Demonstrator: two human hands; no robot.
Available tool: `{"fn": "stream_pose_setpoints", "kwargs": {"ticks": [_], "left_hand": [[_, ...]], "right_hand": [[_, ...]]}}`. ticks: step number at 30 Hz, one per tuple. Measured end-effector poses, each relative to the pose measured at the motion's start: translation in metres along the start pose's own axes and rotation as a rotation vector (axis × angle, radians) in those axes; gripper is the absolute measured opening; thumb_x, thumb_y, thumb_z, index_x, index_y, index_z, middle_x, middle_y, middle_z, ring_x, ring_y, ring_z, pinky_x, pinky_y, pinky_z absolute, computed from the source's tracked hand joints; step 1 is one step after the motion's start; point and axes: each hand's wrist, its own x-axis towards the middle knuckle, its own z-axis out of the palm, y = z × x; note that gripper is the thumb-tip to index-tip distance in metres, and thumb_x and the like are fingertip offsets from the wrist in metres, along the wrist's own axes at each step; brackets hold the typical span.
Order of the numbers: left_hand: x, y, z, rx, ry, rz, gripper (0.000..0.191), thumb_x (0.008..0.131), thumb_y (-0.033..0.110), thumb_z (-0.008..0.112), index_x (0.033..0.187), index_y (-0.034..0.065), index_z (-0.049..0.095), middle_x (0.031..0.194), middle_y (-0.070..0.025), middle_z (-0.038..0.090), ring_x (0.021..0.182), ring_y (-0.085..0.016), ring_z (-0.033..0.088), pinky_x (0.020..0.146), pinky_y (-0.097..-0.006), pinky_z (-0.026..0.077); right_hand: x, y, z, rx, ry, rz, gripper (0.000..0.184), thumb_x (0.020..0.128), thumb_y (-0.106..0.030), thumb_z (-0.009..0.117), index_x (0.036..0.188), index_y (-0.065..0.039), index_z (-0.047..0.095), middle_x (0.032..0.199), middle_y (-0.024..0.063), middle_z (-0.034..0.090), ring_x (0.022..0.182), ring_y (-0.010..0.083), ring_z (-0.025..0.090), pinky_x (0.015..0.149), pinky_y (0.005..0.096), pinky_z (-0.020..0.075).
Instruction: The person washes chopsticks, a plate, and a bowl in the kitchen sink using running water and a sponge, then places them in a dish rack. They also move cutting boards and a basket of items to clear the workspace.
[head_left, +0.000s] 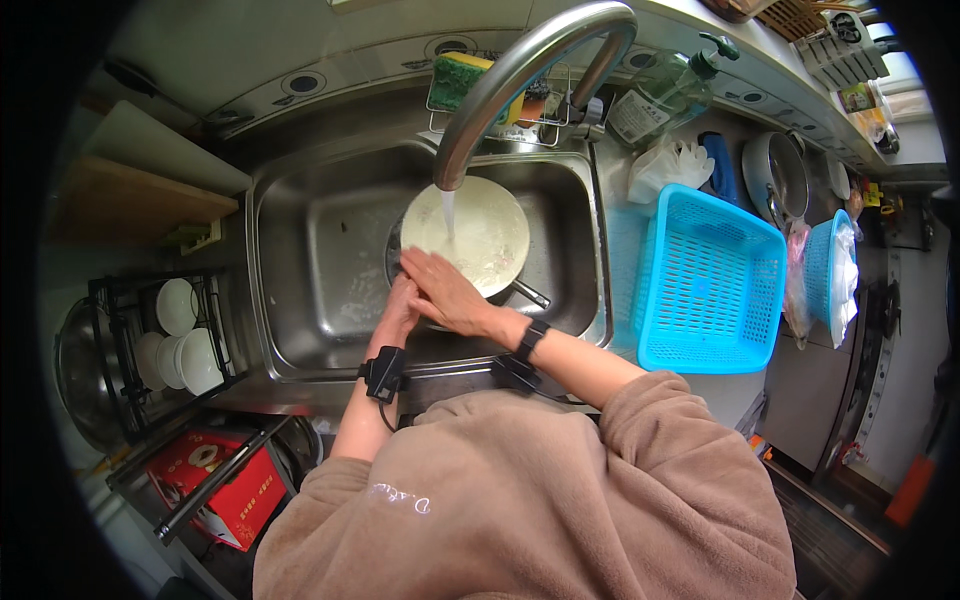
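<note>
Water runs from the curved metal faucet (540, 67) onto a round cream-white dish (476, 217), which looks wet and cloudy. The dish rests on a dark pan, whose metal handle (531, 294) sticks out at the lower right, in the right bowl of the steel sink (315, 247). At the dish's lower left edge, my two hands meet. My right hand (450, 296) lies flat, fingers stretched out, across the fingers of my left hand (401, 306). Most of the left fingers are hidden beneath it, so their grip cannot be made out.
A blue plastic basket (709, 281) stands on the counter to the right, below a pair of pale gloves (671, 169) and a green pump bottle (667, 97). Behind the sink, a wire rack holds a sponge (465, 79). White bowls (199, 360) sit in a black rack at left.
</note>
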Motion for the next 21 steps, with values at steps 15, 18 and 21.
{"fn": "stream_pose_setpoints", "kwargs": {"ticks": [15,18,21], "left_hand": [[-0.016,0.011,0.011,0.056,-0.094,0.033,0.030,0.088,0.017,0.051,0.113,0.0015,0.052,0.106,-0.0068,0.060,0.092,-0.017,0.060,0.079,-0.0302,0.050],[-0.009,0.014,0.010,0.059,0.011,0.010,0.033,0.088,0.018,0.050,0.115,0.0001,0.052,0.104,-0.0080,0.061,0.091,-0.018,0.061,0.078,-0.0310,0.051],[-0.006,0.035,0.008,0.213,0.049,-0.013,0.034,0.088,0.019,0.048,0.115,-0.0015,0.054,0.101,-0.0095,0.063,0.088,-0.019,0.062,0.077,-0.0316,0.051]], "right_hand": [[0.017,0.005,-0.011,-0.203,-0.131,0.017,0.059,0.087,-0.033,0.049,0.134,0.000,0.034,0.140,0.0190,0.031,0.133,0.0307,0.024,0.109,0.0442,0.0184],[-0.013,-0.012,-0.022,0.008,-0.075,-0.009,0.065,0.081,-0.021,0.059,0.135,0.000,0.029,0.140,0.0177,0.031,0.134,0.0302,0.023,0.109,0.0430,0.0199],[-0.030,-0.005,-0.039,-0.218,-0.101,0.043,0.067,0.076,-0.009,0.061,0.135,0.000,0.030,0.140,0.0178,0.031,0.132,0.0322,0.026,0.109,0.0436,0.0213]]}}
